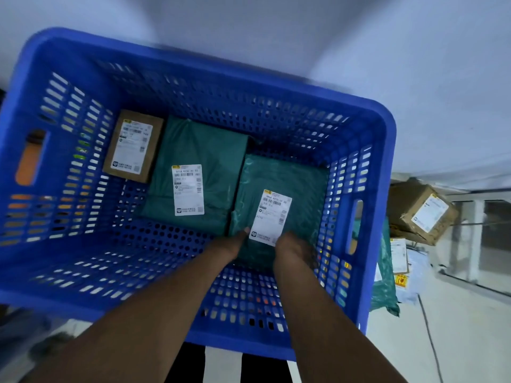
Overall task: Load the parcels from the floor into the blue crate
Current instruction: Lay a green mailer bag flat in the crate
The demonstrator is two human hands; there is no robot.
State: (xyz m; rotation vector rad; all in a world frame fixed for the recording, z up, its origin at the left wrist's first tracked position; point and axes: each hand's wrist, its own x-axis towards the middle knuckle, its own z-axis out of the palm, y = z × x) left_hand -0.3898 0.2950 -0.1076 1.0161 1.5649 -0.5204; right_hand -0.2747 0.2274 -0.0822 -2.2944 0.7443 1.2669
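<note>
Both hands — left [231, 246], right [294, 251] — grip a green parcel [282, 183] inside the blue crate [83, 297]; fingers closed on its near edge.

The blue crate [83, 78] is a deep plastic bin with slotted walls and a perforated bottom. Three parcels lie flat inside it, labels up. A small brown box [132, 146] sits at the far left of the bottom. Beside it lies a green bag [199, 150] in the middle. A second green bag [287, 178] lies against the right wall, its near edge held between both hands. More parcels rest on the floor by the crate's right side: a brown carton [420, 212] and a green bag [385, 286].
</note>
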